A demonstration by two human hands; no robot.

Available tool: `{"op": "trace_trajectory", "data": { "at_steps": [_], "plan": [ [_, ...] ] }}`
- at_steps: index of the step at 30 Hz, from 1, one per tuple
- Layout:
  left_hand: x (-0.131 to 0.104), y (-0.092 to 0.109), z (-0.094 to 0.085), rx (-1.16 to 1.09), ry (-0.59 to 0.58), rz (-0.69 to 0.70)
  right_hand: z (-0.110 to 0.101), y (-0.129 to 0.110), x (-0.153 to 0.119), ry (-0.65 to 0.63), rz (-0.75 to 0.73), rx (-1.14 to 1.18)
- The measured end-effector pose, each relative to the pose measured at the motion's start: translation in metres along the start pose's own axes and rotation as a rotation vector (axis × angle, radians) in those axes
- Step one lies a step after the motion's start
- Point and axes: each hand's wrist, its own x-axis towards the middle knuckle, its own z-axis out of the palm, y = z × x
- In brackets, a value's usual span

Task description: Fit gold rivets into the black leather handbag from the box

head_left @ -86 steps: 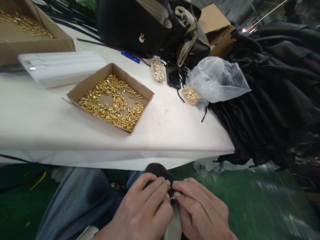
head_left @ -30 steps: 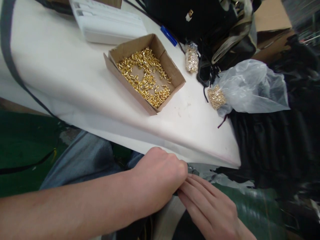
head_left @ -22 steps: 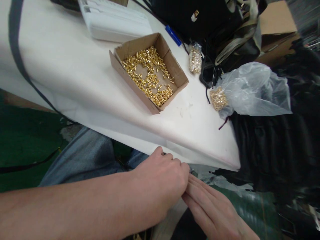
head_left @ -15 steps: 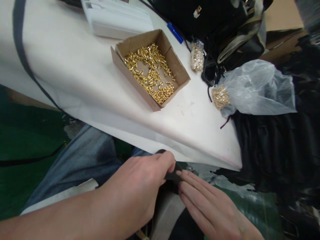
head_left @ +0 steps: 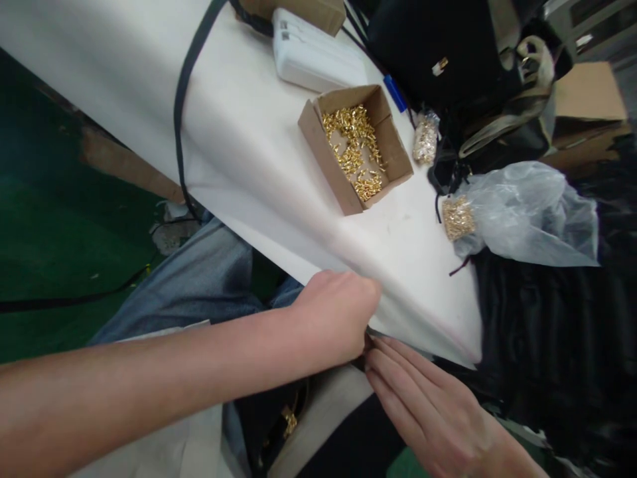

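Observation:
My left hand (head_left: 341,315) is curled into a fist just below the table edge, its back towards me. What its fingers close on is hidden. Against it, my right hand (head_left: 423,401) has its fingers pressed together and pinches the end of a black strap (head_left: 369,340), of which only a small dark bit shows between the hands. Beneath them on my lap lies a black and beige bag (head_left: 331,405) with a gold-coloured metal fitting (head_left: 288,419), partly covered by my left forearm.
On the white-covered table (head_left: 249,153) stands an open cardboard box (head_left: 326,159) of small gold metal pieces. Around it are a white case (head_left: 318,60), a blue marker (head_left: 395,93), a small packed bag (head_left: 425,138), a clear plastic bag (head_left: 532,212) and a black bag (head_left: 438,40). A dark strap (head_left: 182,99) hangs over the edge.
My left fist has turned over and moved slightly up and right, covering the black strap that showed before. My right hand stays nearly in place. The view has shifted left.

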Motion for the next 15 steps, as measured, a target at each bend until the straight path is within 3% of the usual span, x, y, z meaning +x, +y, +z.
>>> {"op": "trace_trajectory", "data": {
  "at_steps": [6, 11, 15],
  "plan": [
    [0.017, -0.012, -0.010, -0.124, -0.163, 0.092, 0.011, -0.002, -0.013, 0.079, 0.048, 0.059],
    [0.024, -0.007, -0.011, -0.008, -0.158, 0.113, 0.011, -0.001, -0.014, 0.076, 0.049, 0.075],
    [0.026, -0.004, -0.010, -0.038, -0.230, 0.077, 0.007, -0.002, -0.011, 0.037, 0.018, 0.062]
  ]
}}
